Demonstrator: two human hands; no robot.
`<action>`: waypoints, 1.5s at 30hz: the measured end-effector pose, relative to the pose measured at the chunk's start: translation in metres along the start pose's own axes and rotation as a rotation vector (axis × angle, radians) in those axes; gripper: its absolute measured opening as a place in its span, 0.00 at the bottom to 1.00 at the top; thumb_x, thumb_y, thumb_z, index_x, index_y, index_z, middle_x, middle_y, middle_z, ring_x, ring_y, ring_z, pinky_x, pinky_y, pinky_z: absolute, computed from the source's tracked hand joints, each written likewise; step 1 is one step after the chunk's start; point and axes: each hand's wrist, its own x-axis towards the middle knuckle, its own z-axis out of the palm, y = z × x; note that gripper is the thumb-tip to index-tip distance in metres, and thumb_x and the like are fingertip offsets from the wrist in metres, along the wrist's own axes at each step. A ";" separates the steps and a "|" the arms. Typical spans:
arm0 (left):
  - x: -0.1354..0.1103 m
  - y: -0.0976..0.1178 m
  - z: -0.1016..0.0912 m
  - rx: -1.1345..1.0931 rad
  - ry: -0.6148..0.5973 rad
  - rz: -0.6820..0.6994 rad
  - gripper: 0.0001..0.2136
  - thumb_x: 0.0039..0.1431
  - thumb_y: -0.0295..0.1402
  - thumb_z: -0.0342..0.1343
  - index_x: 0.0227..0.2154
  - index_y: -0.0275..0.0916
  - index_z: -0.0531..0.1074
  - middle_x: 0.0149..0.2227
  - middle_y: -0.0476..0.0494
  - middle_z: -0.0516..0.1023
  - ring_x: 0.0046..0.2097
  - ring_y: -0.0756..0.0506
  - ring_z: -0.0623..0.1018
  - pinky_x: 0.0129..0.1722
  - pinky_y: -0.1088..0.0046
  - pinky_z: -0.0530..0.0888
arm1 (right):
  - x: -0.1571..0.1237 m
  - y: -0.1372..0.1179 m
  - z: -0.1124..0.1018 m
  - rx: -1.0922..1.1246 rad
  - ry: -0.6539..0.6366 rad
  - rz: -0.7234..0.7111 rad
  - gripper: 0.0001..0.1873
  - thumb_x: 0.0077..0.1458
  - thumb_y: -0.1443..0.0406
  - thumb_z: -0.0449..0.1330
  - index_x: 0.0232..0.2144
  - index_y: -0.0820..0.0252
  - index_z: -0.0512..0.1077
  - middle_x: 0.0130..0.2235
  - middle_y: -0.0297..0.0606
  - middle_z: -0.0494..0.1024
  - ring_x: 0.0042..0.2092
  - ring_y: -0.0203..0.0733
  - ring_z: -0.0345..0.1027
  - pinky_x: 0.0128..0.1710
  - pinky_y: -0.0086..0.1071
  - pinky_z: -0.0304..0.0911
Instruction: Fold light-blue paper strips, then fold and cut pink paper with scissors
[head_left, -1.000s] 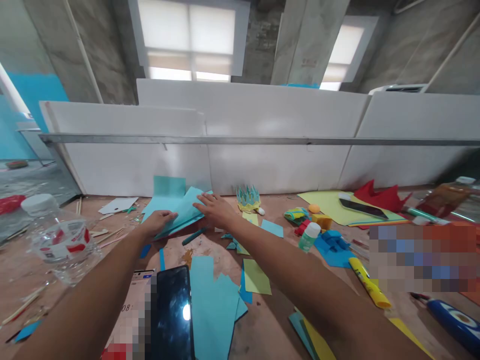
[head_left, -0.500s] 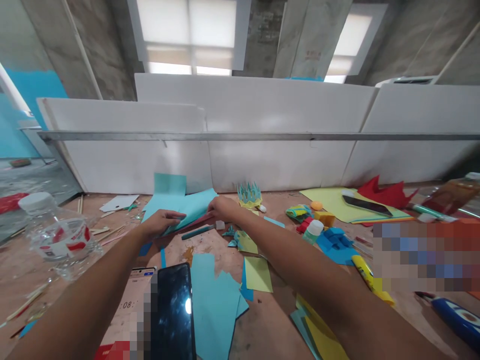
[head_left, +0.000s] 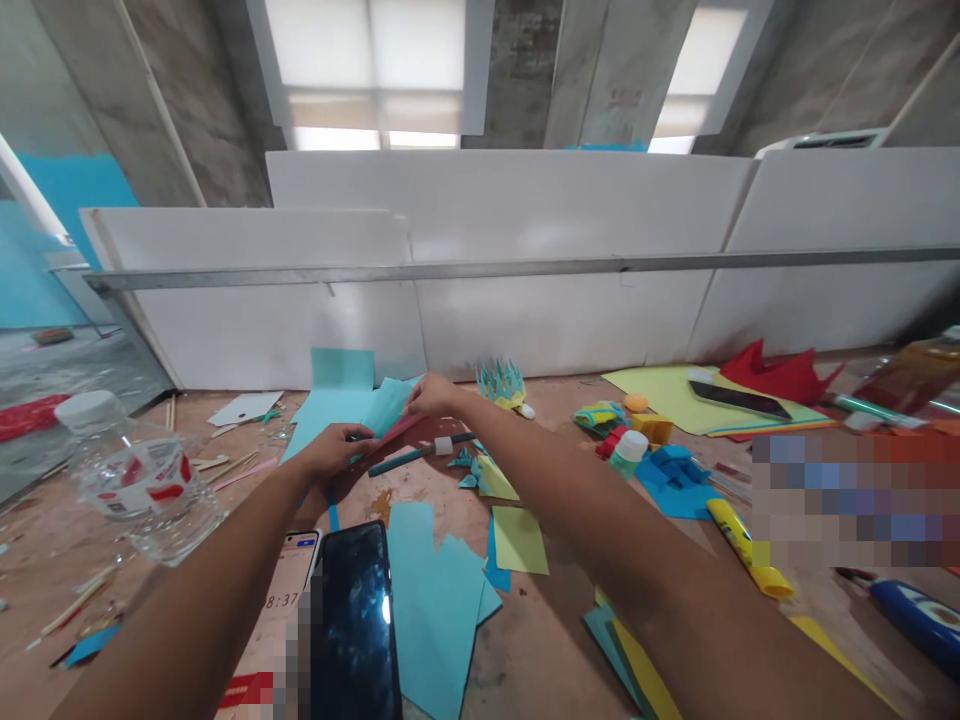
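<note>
A stack of light-blue paper sheets [head_left: 330, 405] lies at the far side of the table near the white board. My right hand [head_left: 431, 396] pinches the right edge of the top sheets and lifts them, and a red sheet [head_left: 401, 428] shows underneath. My left hand [head_left: 334, 449] rests on the stack's near edge, its fingers curled onto the paper. A teal pen [head_left: 416, 455] with a white band lies just in front of the stack.
A black phone [head_left: 352, 620] and more blue paper [head_left: 435, 600] lie close to me. A plastic bottle [head_left: 139, 480] stands at the left. A paper crown [head_left: 501, 385], a glue bottle [head_left: 626, 452], a yellow marker [head_left: 742, 545], yellow sheets [head_left: 675, 395] and scraps crowd the right.
My right hand went from lying flat on the blue stack to pinching its right edge and lifting it, which uncovered the red sheet and the pen. My left hand slid slightly right.
</note>
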 end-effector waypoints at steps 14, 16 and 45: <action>-0.005 0.000 -0.001 -0.050 0.103 0.192 0.44 0.44 0.43 0.66 0.66 0.40 0.57 0.47 0.42 0.79 0.44 0.44 0.77 0.48 0.68 0.71 | -0.028 -0.013 0.005 -0.439 0.355 -0.269 0.14 0.65 0.63 0.55 0.49 0.61 0.72 0.54 0.52 0.72 0.58 0.53 0.61 0.57 0.45 0.50; -0.003 -0.001 0.000 -0.052 0.116 0.201 0.42 0.43 0.44 0.66 0.63 0.38 0.63 0.46 0.42 0.80 0.43 0.43 0.77 0.47 0.67 0.72 | -0.033 -0.011 0.004 -0.492 0.318 -0.347 0.15 0.64 0.64 0.56 0.52 0.60 0.70 0.56 0.50 0.71 0.59 0.50 0.60 0.58 0.43 0.49; -0.006 0.001 0.001 -0.091 0.119 0.046 0.38 0.34 0.51 0.70 0.49 0.34 0.78 0.41 0.37 0.84 0.43 0.36 0.80 0.41 0.62 0.75 | -0.031 0.012 0.017 -0.732 0.376 -0.545 0.12 0.66 0.71 0.48 0.41 0.64 0.73 0.44 0.48 0.76 0.50 0.49 0.65 0.51 0.43 0.54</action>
